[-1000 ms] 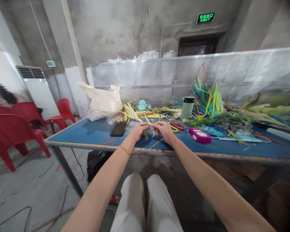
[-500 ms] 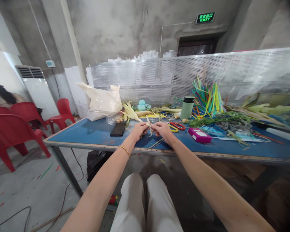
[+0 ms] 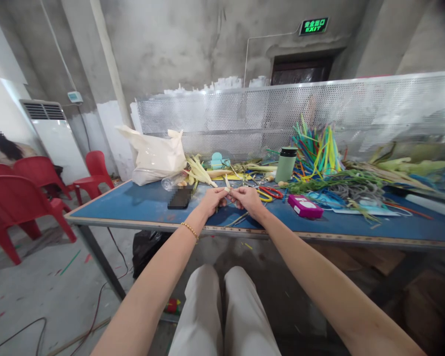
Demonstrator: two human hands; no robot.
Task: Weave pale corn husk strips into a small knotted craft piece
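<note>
Between my two hands, just over the front part of the blue table (image 3: 144, 210), is a pale strip that looks like corn husk (image 3: 227, 185). My left hand (image 3: 214, 199), with a gold bracelet at the wrist, pinches it from the left. From the right, the fingertips of my right hand (image 3: 247, 200) close on the same strip, and the two hands nearly touch. One end of the strip points up above the fingers; its lower part is hidden by them. Beyond my right hand lie scissors with red handles (image 3: 272, 192) and a tool with yellow handles (image 3: 264, 196).
A phone (image 3: 179, 198), a cream bag (image 3: 158, 155) and husks (image 3: 200, 172) lie to the left. On the right are a purple box (image 3: 305, 205), a green bottle (image 3: 286, 167) and coloured strips (image 3: 324, 153). Red chairs (image 3: 25, 212) stand on the floor; a person sits beyond them.
The husk strip's lower end, which hung below my fingers, no longer shows there. My fingers have shifted slightly around it; both hands stay in nearly the same place.
</note>
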